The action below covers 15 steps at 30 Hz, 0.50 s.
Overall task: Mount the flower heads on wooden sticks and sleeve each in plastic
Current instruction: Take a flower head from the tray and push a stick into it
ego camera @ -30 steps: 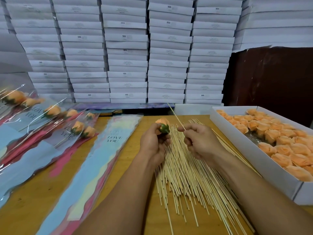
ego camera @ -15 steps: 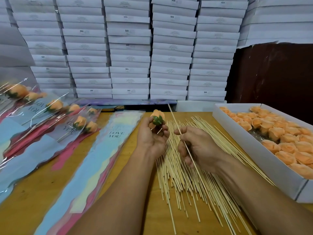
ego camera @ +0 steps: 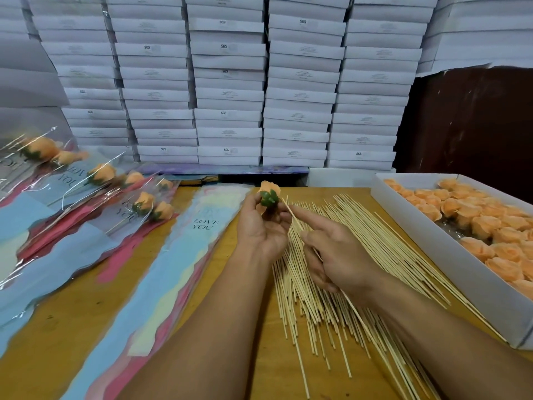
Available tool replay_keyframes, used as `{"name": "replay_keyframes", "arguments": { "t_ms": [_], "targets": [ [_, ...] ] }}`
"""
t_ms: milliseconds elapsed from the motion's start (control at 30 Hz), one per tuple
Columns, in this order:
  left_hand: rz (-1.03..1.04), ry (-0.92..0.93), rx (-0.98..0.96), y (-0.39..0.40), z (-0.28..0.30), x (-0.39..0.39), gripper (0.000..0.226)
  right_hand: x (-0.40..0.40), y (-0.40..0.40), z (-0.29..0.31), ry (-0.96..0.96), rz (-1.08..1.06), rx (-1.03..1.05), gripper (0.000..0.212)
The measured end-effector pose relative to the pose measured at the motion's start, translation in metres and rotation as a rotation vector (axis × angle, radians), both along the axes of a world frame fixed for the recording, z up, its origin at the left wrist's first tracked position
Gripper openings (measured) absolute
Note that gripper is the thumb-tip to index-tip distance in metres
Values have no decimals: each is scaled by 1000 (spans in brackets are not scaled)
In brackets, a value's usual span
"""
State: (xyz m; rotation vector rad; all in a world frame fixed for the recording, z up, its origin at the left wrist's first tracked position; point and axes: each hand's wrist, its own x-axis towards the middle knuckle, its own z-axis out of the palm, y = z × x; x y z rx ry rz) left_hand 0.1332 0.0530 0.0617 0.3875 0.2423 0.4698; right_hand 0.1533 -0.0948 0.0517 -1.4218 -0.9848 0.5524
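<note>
The left hand [ego camera: 261, 226] pinches an orange flower head [ego camera: 269, 194], green base now turned toward the wooden stick [ego camera: 291, 213] clamped in the right hand's [ego camera: 337, 258] grip, its tip brought just beside the base, apparently ready for mounting.

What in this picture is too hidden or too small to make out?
- Head view: stick middle, hidden inside the right hand.
- Head view: whether the stick tip has entered the flower head in the left hand; too small.
- Head view: box labels, small print blurred.
</note>
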Motion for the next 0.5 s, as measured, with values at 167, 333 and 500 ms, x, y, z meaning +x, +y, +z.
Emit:
{"name": "replay_keyframes", "arguments": {
  "t_ms": [167,333,500],
  "targets": [
    [27,-13,7,0,0,2,16,-2,0,1,-67,-12,-25,61],
    [41,17,70,-3,0,3,17,0,-1,1,-115,-17,-44,65],
    [68,47,147,-6,0,3,26,0,-3,2,-129,-13,-70,67]
  ]
}}
